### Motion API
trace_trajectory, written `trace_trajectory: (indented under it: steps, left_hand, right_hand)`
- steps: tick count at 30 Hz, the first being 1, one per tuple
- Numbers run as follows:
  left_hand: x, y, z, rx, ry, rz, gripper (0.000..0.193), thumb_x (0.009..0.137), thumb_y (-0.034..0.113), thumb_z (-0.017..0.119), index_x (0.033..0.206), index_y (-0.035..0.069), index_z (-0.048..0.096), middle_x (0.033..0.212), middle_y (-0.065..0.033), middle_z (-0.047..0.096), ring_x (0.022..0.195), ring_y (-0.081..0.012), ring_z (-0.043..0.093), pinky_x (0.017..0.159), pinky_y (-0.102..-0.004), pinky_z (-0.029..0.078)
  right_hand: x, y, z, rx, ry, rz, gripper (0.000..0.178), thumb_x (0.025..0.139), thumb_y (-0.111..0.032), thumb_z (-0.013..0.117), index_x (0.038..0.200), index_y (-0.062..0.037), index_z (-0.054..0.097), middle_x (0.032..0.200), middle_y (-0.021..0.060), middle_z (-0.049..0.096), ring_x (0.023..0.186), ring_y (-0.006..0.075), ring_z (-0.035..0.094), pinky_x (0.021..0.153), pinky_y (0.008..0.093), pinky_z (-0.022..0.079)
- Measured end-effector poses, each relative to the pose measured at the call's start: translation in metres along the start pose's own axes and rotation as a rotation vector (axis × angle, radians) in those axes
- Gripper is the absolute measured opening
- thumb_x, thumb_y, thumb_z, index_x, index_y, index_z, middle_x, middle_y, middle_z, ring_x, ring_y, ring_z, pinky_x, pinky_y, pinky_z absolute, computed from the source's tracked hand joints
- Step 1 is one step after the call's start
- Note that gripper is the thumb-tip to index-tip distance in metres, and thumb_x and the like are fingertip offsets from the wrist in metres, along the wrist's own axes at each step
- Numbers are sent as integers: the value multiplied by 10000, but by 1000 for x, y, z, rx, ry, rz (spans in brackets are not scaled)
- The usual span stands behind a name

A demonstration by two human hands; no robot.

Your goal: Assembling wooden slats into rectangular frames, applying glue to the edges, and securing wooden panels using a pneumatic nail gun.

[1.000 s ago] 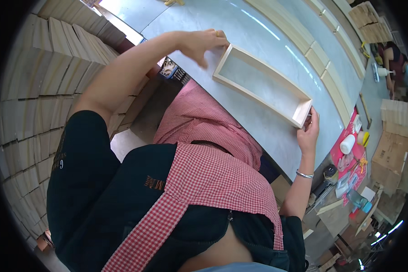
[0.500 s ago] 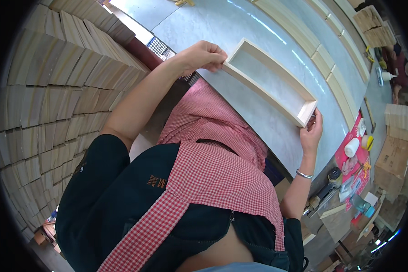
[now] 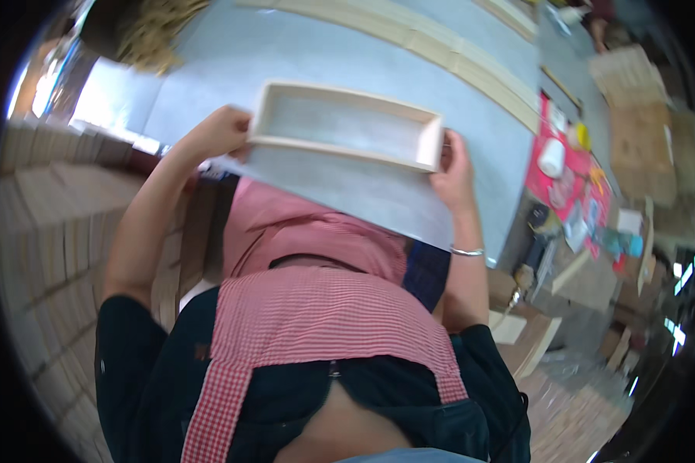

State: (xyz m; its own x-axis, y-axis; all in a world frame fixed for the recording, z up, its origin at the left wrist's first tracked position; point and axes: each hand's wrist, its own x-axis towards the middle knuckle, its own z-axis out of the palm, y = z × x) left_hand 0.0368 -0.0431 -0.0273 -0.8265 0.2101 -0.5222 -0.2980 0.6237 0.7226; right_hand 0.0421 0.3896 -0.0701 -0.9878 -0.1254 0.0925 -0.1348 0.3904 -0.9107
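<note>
A long, shallow frame of pale wood (image 3: pixel 347 153) is held between my two hands at the near edge of the grey table (image 3: pixel 185 96). The table's surface shows through its middle. My left hand (image 3: pixel 225 133) pinches its left end, fingers closed. At the other end my right hand (image 3: pixel 454 171) grips the short side, its fingertips partly hidden behind the wood. Motion blurs the picture a little.
Pale wooden strips (image 3: pixel 409 38) lie in a row across the table's far part. On the right, a white bottle (image 3: pixel 551 158) and a yellow roll (image 3: pixel 578 136) rest on red sheeting. Stacked wooden pieces (image 3: pixel 54 239) rise at the left. Cardboard boxes (image 3: pixel 641 147) stand far right.
My view has turned, so the table and the stacks have shifted. The frame now lies nearly level across the view instead of slanting down to the right. Both hands keep their hold.
</note>
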Motion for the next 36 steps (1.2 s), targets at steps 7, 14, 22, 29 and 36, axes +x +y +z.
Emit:
trace_trajectory:
  steps: [7, 14, 22, 29, 36]
  left_hand:
    - [-34, -26, 16, -359, 541, -7, 100, 938, 89, 594, 890, 31, 659, 703, -32, 599, 580, -93, 504, 529, -229, 414]
    - [-75, 1, 48, -424, 919, 133, 260, 1055, 197, 537, 852, 44, 592, 671, 31, 454, 611, -70, 388, 556, -238, 347]
    - [-68, 77, 117, 136, 683, 325, 219, 892, 117, 739, 743, 15, 613, 781, -53, 612, 642, -160, 511, 626, -329, 467]
    - [-27, 60, 175, 635, 725, 852, 236, 881, 286, 698, 976, 85, 620, 1451, -167, 478, 1399, -318, 397, 1166, -518, 294]
    - [-33, 36, 195, 635, 663, 849, 280, 877, 260, 658, 1089, 84, 606, 1565, -191, 379, 1513, -360, 267, 1226, -581, 194]
  right_hand:
    - [25, 52, -128, -699, 703, -135, 423, 831, -129, 742, 1215, -37, 591, 1103, 124, 634, 963, 285, 598, 863, 411, 492]
    - [65, 77, -214, -1072, 756, 484, 611, 833, -500, 737, 1163, 1, 624, 1070, 206, 661, 944, 378, 664, 842, 477, 543]
    - [37, 46, -203, 36, 1106, 208, 537, 950, -254, 676, 1312, 93, 482, 1197, 261, 565, 860, 317, 674, 760, 328, 625]
    - [-7, -58, -76, 268, 748, -19, 322, 959, -233, 603, 1168, 4, 540, 983, 154, 618, 705, 172, 601, 574, 231, 468]
    - [-21, -111, 70, 211, 120, -113, 527, 856, -276, 714, 1287, -42, 522, 1183, 150, 574, 945, 244, 602, 669, 307, 545]
